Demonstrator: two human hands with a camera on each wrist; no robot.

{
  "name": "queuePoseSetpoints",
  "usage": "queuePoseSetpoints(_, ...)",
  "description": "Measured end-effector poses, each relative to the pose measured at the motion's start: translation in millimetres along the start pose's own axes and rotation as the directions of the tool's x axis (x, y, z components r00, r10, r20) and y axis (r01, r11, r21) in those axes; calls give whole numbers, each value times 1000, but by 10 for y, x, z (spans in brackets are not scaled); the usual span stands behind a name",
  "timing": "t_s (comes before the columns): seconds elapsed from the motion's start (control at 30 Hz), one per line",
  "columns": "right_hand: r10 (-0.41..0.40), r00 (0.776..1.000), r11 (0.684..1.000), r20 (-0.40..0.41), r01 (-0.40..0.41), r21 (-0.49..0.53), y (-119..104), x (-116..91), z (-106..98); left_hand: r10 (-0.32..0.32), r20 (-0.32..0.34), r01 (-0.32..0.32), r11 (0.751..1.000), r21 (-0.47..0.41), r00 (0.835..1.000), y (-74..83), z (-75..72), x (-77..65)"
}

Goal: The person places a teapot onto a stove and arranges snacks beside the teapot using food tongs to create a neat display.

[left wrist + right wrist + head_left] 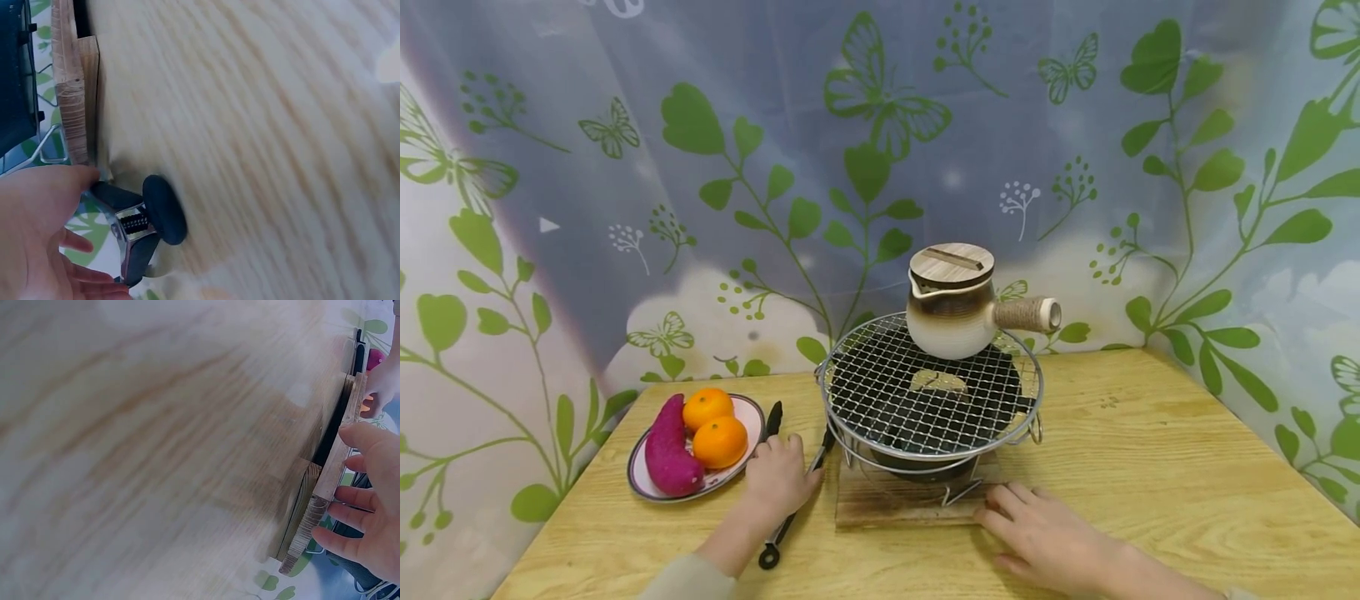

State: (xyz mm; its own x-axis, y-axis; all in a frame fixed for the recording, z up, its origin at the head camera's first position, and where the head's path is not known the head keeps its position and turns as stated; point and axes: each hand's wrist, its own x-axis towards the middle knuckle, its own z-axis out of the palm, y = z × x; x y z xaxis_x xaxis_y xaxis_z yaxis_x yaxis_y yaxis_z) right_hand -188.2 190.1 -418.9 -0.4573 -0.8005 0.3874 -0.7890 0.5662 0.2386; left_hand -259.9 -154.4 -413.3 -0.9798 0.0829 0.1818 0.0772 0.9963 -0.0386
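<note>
My left hand (778,477) holds a pair of tongs (165,209) with black grips, lying on the table beside the stove. The thumb lies at one arm of the tongs and the fingers at the other, with the two arms spread apart. At the front right corner of a wooden board (910,507), the fingertips of my right hand (1047,535) touch its edge, the fingers loosely extended. A dark stove under a round wire grill (880,392) stands on that board. Toward the back of the grill sits a brown and white teapot (951,333) with a wooden lid and a wrapped side handle.
Left of the tongs, an oval plate (679,498) carries a purple sweet potato (668,450) and two oranges (721,442). The wooden table (1180,450) extends to the right of the stove. Behind it hangs a leaf-and-butterfly patterned cloth (775,100).
</note>
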Motion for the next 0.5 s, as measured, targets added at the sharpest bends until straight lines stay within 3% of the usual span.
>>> queuePoseSetpoints(0.27,-8,1000,1000,-23,7,-20,3,-3,-1,-20,14,19,998,62,1000,-8,118,64)
queuePoseSetpoints(0.5,-13,1000,1000,-10,13,-12,16,10,13,-36,31,33,996,82,999,-2,111,78)
